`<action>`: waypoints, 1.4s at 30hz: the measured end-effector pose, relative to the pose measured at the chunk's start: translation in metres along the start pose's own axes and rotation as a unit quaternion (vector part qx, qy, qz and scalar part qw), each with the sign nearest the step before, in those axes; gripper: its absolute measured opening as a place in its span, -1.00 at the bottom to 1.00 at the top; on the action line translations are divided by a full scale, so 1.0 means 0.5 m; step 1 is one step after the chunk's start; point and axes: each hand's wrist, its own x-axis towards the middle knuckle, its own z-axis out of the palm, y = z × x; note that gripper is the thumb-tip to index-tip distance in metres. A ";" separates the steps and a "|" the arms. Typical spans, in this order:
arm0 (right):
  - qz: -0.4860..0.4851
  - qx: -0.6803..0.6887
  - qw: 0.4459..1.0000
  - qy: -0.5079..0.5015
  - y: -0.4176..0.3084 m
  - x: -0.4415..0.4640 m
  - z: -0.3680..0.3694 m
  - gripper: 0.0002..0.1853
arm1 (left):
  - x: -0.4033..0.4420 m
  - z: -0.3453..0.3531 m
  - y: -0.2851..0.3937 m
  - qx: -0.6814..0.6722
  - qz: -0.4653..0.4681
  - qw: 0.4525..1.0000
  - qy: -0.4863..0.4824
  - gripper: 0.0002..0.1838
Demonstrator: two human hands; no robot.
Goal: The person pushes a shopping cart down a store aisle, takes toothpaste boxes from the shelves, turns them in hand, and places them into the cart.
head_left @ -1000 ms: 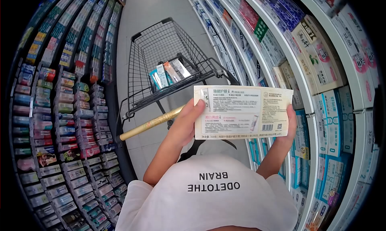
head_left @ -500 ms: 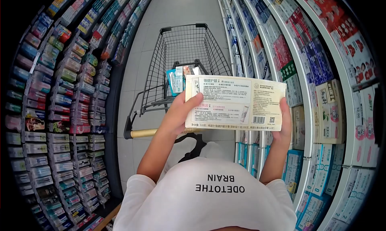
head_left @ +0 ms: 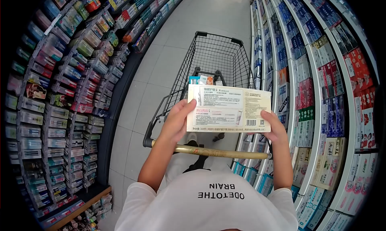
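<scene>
"What have you got there?"

"I've got a long, flat, cream card box (head_left: 225, 110) up in front of my chest. My left hand (head_left: 175, 120) grips its left end, and my right hand (head_left: 277, 128) grips the other end, low down. Both thumbs are on the front (I can't see all my fingers behind it)."

"How do you hold it well?"

"I think you want both ends held, thumbs near the edges, so they don't hide the small words. Tip the face up at you and don't squeeze hard, or the card may bend."

"What's behind it?"

"A black wire shopping cart (head_left: 219, 36) with a gold bar for a handle (head_left: 217, 152). In it I see the tops of a blue box (head_left: 194, 81), a pale box (head_left: 203, 79) and an orange one (head_left: 210, 82), close together. My big box hides the rest of them."

"And at the sides?"

"On the right, white metal shelves (head_left: 317, 90) hold lots of boxes in rows. On the left, a dark rack (head_left: 114, 102) has little packs in its pockets."
</scene>
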 end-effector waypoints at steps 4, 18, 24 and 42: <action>-0.022 -0.014 0.998 0.064 -0.046 0.042 -0.041 -0.47 | 0.018 0.014 -0.005 0.022 0.057 0.997 0.048 -0.56; -0.084 -0.636 0.731 0.233 0.090 0.502 -0.184 -0.41 | 0.057 -0.027 -0.034 0.292 0.049 0.906 -0.304 -0.63; -0.050 -0.742 0.639 0.197 0.205 0.639 -0.178 -0.42 | 0.061 -0.038 -0.045 0.276 -0.062 0.923 -0.261 -0.71; -0.156 -0.770 0.612 0.094 0.413 0.677 -0.246 -0.80 | 0.769 -0.428 -0.469 0.059 -0.297 0.937 0.177 -0.51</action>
